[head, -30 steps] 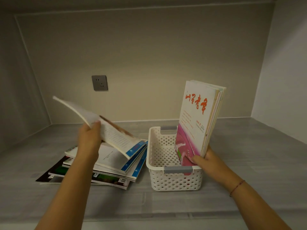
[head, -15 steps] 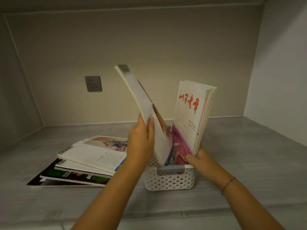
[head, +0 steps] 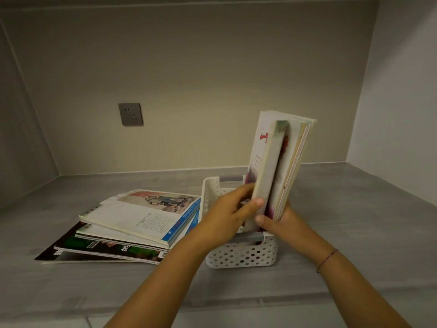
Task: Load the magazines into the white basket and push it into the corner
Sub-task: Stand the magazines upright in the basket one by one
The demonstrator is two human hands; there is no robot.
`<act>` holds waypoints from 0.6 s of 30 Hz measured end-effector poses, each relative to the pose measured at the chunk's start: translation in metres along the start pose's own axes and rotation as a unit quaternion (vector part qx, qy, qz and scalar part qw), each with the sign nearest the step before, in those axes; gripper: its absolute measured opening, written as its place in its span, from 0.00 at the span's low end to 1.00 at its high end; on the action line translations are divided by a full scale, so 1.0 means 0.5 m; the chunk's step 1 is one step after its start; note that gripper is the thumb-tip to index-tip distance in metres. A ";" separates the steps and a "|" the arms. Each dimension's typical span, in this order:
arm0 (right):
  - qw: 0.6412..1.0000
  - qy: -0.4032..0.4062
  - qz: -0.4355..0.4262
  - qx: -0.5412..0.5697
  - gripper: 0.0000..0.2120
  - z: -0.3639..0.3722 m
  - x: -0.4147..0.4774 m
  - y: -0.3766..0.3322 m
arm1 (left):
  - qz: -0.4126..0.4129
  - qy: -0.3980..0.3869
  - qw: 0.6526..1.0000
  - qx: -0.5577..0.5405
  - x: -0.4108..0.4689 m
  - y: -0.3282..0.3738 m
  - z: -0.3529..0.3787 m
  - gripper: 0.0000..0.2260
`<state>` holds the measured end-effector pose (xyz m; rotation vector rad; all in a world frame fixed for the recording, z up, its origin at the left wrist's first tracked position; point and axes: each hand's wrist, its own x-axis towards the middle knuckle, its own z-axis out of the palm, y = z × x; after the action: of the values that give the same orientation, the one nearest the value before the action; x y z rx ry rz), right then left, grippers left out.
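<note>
A white perforated basket (head: 241,255) stands on the grey shelf floor at centre. Several magazines (head: 295,157) stand upright along its right side, one with red lettering. My left hand (head: 227,214) grips a pale magazine (head: 268,166) and holds it upright against that group, its lower end inside the basket. My right hand (head: 280,223) grips the bottom edge of the standing magazines from the right. To the left of the basket lies a fanned pile of magazines (head: 132,223), flat, touching the basket's left wall.
A grey wall socket (head: 130,114) sits on the back wall. The right back corner (head: 347,162) of the alcove lies behind and right of the basket, with bare grey floor (head: 354,204) between. The shelf's front edge runs below my forearms.
My left hand lifted a magazine off the flat pile, swung it right and stood it upright in the basket against the others. My right hand kept its hold on the standing magazines.
</note>
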<state>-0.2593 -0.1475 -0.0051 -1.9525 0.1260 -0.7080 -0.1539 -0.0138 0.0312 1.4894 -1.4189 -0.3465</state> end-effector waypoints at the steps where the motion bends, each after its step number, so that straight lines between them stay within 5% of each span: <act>1: 1.000 -0.004 0.000 -0.001 0.47 -0.001 0.000 -0.001 | -0.007 -0.019 1.000 0.003 0.004 0.002 0.001 0.18; 9: 0.999 -0.037 0.008 -0.015 0.44 -0.001 0.008 0.000 | -0.063 0.014 0.994 0.088 0.054 0.011 0.008 0.37; 18: 0.999 -0.020 0.002 -0.034 0.47 0.002 0.014 0.005 | -0.066 -0.035 0.991 0.107 0.046 -0.015 0.002 0.39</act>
<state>-0.2524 -0.1505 -0.0047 -2.0299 0.1303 -0.6699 -0.1440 -0.0357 0.0343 1.7659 -1.4532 -0.3387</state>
